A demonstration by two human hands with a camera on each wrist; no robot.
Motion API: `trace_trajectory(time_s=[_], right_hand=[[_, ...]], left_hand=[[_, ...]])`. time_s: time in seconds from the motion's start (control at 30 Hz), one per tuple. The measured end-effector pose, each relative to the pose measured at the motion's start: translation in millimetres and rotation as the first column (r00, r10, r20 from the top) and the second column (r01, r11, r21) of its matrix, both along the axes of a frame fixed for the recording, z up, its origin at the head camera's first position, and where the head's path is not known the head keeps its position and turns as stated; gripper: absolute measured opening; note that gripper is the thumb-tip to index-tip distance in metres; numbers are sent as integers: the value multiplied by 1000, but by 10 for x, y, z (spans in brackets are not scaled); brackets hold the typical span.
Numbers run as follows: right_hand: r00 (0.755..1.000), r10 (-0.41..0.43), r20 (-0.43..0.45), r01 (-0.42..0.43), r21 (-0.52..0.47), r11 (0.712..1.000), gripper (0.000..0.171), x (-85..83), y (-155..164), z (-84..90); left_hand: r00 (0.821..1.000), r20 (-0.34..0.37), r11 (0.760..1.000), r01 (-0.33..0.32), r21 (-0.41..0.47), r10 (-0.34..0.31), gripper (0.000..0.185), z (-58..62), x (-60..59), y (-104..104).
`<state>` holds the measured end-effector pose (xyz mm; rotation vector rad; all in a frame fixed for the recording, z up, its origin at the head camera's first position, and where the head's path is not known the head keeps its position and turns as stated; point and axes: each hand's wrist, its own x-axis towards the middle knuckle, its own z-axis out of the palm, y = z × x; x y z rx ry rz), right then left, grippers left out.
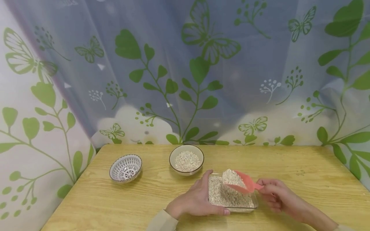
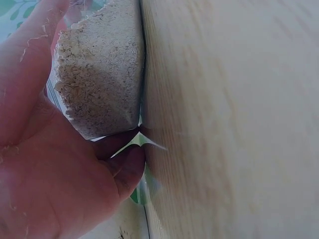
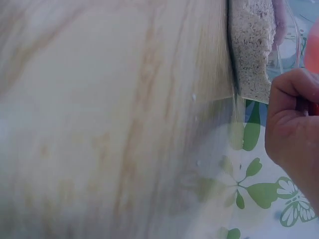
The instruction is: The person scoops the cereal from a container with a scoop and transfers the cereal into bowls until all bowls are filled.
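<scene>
A clear rectangular glass container (image 1: 244, 209) full of oat flakes (image 1: 217, 192) stands near the table's front. My left hand (image 1: 195, 200) grips its left side, thumb along the near wall and fingers at the far left corner. In my right hand (image 1: 281, 197) is the handle of a pink scoop (image 1: 246, 183), pinched between thumb and fingers. Oats heap in the scoop, which is tilted over the container's right part. The left wrist view shows my left hand (image 2: 50, 174) against the container (image 2: 107, 74). At the right wrist view's edge, my curled right hand (image 3: 296, 119) partly hides the scoop (image 3: 313, 52).
Behind the container sits a cream bowl (image 1: 186, 173) with a dark rim, holding oats. Further left is a patterned white bowl (image 1: 126, 168) with nothing visible in it. The wooden table (image 1: 115, 205) ends at a leaf-and-butterfly curtain (image 1: 162, 112) at the back.
</scene>
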<state>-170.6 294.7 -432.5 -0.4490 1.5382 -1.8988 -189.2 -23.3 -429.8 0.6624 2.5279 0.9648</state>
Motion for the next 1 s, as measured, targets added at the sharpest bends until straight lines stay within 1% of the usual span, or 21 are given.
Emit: trace_trajectory(time_s=[0.17,0.53,0.7,0.9,1.0], right_hand=[[1000,25,2,-25,-49,998,33,-4,-35,6],[1000,4,24,-2,-43,999,30,-14,-64,45],[1000,3,5,-3,-62,998,30,-26,-48,45],[1000,-4,-9,3,-60,998,31,-43,-21,70],[1000,-5,-7,5,-58,998,32,-47,-13,104]], left_hand=[[1000,-3,1000,0,-1,0,129,12,0,3],[1000,14,1000,3,3,-3,130,7,3,-5],[1000,7,1000,19,2,-19,131,7,-5,-34],[997,47,998,53,24,-54,130,64,2,-124],[996,59,998,62,14,-63,126,104,10,-188]])
